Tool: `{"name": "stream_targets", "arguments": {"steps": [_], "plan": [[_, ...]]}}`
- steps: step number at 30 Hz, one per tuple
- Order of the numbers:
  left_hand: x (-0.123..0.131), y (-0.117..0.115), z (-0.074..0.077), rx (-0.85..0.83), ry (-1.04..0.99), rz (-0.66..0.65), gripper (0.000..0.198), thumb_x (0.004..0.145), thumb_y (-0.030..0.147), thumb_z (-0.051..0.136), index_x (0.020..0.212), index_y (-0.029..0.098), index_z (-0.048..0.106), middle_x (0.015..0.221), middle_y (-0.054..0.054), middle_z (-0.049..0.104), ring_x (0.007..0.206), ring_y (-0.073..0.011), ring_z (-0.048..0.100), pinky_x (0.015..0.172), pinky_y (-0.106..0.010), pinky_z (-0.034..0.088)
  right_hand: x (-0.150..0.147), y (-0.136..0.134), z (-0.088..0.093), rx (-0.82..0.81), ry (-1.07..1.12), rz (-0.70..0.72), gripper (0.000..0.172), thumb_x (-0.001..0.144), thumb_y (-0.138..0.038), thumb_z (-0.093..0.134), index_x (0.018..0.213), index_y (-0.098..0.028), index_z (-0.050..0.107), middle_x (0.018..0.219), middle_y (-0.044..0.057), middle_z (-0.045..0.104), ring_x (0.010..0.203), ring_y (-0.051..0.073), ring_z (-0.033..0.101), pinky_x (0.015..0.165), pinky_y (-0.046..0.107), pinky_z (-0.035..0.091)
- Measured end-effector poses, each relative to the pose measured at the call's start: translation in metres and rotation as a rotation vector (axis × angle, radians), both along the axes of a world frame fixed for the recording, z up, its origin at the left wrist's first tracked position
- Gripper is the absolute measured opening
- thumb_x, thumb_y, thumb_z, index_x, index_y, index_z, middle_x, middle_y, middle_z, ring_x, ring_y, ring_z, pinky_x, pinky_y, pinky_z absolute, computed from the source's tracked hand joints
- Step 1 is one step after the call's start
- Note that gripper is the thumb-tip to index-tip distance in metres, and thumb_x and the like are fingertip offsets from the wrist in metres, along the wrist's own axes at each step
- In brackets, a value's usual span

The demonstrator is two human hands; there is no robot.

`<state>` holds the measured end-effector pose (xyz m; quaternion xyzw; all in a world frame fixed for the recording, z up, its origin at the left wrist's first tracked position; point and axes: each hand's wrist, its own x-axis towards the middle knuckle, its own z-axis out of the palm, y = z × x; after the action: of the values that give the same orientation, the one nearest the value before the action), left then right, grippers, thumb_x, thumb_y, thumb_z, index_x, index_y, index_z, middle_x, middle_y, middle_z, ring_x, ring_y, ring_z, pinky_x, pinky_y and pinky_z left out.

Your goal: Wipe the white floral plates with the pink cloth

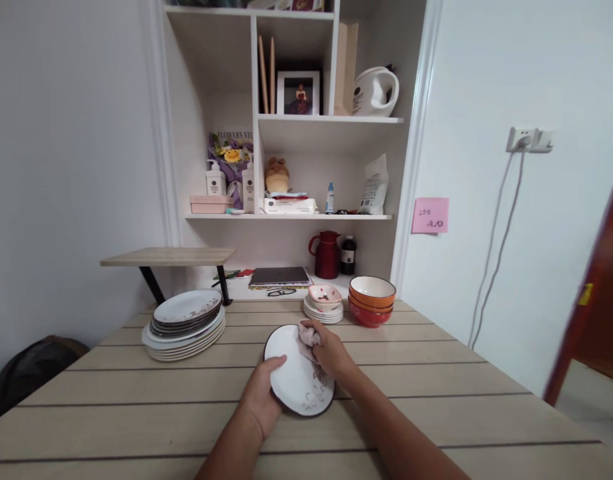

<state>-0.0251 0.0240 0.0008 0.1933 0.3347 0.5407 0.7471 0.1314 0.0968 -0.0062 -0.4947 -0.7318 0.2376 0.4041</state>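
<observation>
A white plate (290, 380) with a dark rim and a brown floral pattern is tilted above the table in front of me. My left hand (263, 397) grips its left edge, the thumb lying on the upper face and the fingers hidden underneath. Bunched in my right hand (331, 350) is a pale pink cloth (307, 339), pressed against the plate's upper right part. Left of the plate stands a stack of plates (186, 327), the top one with a similar floral pattern.
Behind the plate are small white dishes (323, 315) with a pink-patterned bowl (325, 297) on top. Stacked orange and red bowls (371, 303) stand to their right. A small raised wooden stand (169, 256) is at the back left. A red jug (327, 255) and laptop (280, 275) sit beyond the table.
</observation>
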Motion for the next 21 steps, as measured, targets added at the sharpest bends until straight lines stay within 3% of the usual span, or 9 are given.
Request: {"name": "stream_targets", "arguments": {"steps": [21], "plan": [[0.0022, -0.0028, 0.0059, -0.042, 0.009, 0.025, 0.052, 0.074, 0.014, 0.057, 0.125, 0.001, 0.054, 0.082, -0.016, 0.076, 0.091, -0.0303, 0.07, 0.09, -0.043, 0.048, -0.0039, -0.0041, -0.0009, 0.031, 0.018, -0.006, 0.067, 0.056, -0.001, 0.039, 0.117, -0.023, 0.058, 0.11, 0.002, 0.066, 0.1, 0.019, 0.06, 0.086, 0.028, 0.045]]}}
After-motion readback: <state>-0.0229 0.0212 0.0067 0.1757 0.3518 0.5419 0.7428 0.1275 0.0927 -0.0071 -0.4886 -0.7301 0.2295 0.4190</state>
